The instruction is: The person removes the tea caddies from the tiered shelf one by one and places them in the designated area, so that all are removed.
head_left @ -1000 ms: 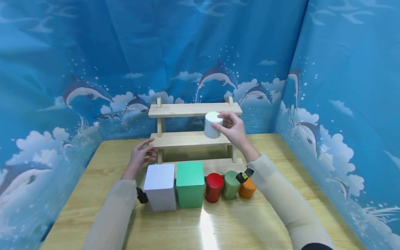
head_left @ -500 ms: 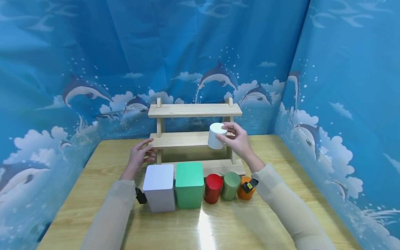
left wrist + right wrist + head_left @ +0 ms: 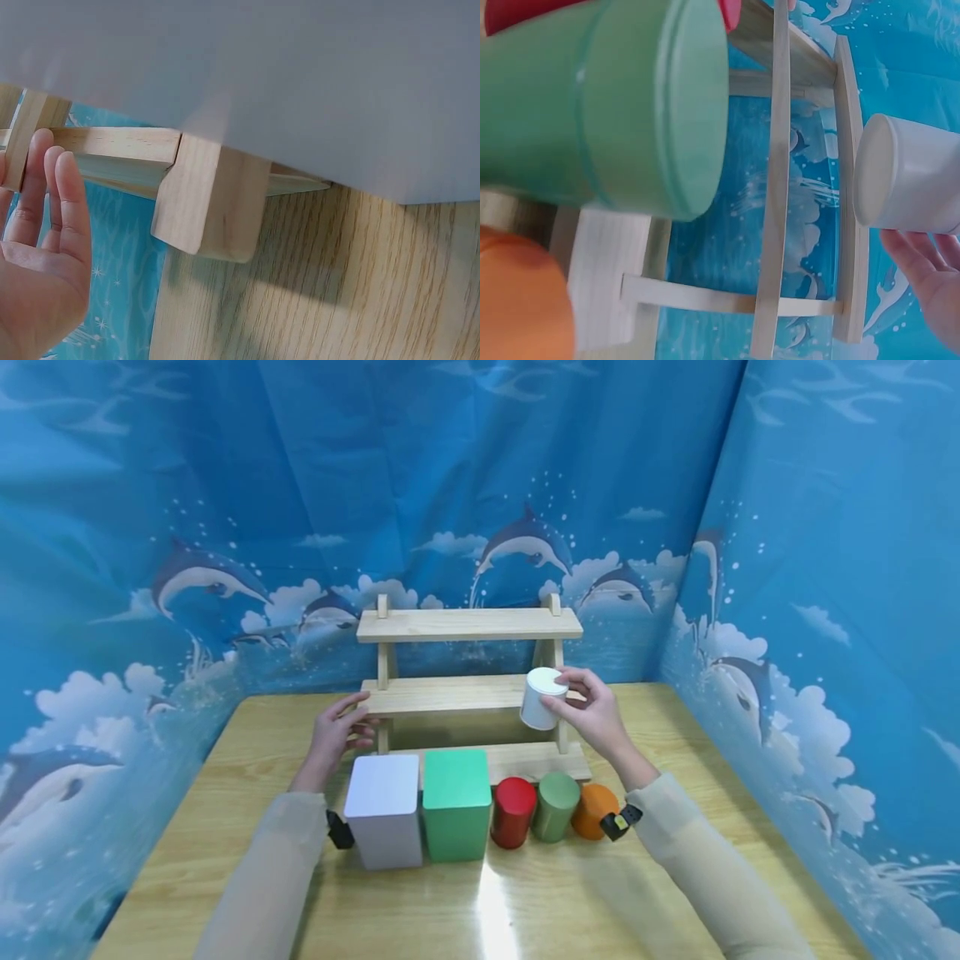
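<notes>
My right hand pinches a small white round canister between thumb and fingers. The canister is upright, in front of the right end of the middle step of a three-tier wooden shelf. In the right wrist view the white canister shows sideways with the fingertips against its side. My left hand is at the left end of the middle step, fingers loosely extended. The left wrist view shows the left fingertips right at the wooden shelf, holding nothing.
In front of the shelf stand a white box, a green box, a red canister, a green canister and an orange canister, in a row on the wooden table. A blue dolphin curtain hangs behind.
My right hand has carried the white canister to the right and lower, from over the middle step to its right front. The left hand has stayed in place.
</notes>
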`<state>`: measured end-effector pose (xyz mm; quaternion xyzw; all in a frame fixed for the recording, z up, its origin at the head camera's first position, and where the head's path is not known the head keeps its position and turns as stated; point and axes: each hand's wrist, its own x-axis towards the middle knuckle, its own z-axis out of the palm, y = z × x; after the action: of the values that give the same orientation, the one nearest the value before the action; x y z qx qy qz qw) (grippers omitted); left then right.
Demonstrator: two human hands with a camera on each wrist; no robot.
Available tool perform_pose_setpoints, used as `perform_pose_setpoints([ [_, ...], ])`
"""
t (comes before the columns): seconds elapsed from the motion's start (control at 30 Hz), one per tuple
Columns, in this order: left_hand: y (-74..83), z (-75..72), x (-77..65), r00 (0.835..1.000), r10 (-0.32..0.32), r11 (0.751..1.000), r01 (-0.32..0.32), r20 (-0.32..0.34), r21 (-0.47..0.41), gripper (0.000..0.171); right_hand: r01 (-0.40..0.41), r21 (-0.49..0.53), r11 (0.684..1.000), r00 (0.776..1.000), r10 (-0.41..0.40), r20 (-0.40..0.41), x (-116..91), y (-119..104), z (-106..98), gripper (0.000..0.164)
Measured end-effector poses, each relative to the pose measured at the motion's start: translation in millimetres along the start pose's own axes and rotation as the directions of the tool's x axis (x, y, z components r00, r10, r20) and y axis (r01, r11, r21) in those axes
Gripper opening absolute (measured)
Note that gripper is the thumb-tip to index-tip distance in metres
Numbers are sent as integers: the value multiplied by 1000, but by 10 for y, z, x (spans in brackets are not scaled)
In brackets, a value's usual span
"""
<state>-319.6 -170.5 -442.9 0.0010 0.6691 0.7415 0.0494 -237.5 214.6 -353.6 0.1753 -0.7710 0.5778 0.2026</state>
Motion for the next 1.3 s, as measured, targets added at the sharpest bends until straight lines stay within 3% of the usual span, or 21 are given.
perform_pose_setpoints([
  [0.4, 62, 38, -29, 1000, -2, 1000, 2, -4, 19, 45, 14, -26, 1000, 999, -15, -37, -175, 92, -189, 25],
  [0.67, 45, 6, 1, 1000, 2, 1000, -2, 19, -17, 46, 2, 10, 1000, 997, -2, -79, -274, 410, -374, 27],
  [0.97, 46, -3, -25, 1000, -3, 1000, 3, 9, 9, 45, -18, -12, 1000, 994, 17, -108, -373, 455, -520, 26],
  [1.3, 15, -3, -18, 1000, 3, 1000, -3, 15, 16, 45, 10, -66, 998, 989, -20, -146, -504, 524, -676, 27],
])
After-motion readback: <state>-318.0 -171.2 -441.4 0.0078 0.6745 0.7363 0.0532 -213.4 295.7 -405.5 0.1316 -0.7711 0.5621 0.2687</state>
